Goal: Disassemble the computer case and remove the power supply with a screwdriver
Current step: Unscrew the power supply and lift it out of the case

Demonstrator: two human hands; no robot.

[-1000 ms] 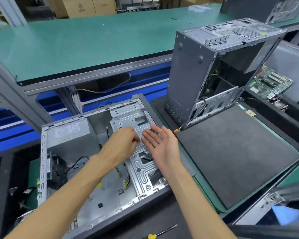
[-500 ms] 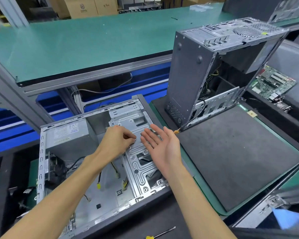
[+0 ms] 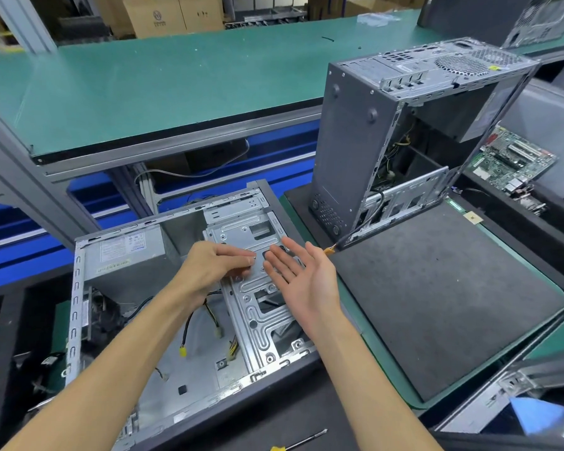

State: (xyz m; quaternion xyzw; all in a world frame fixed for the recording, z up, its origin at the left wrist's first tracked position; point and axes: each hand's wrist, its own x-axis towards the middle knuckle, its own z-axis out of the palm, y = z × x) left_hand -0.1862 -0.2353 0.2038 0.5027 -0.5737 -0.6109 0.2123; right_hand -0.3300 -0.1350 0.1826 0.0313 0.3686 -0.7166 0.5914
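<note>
Risk is our left hand (image 3: 217, 266), pinching something tiny at twelve o'clock of the ribbed silver steel drive bracket (image 3: 258, 307), dropping it into the open grey metal computer case (image 3: 79, 288) beside our flat, empty right hand (image 3: 302, 276).

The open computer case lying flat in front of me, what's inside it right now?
Inside the flat case: the power supply at the far left corner, loose cables with yellow connectors, and a metal drive bracket. Both hands cover part of the bracket; what lies beneath it is hidden.
</note>
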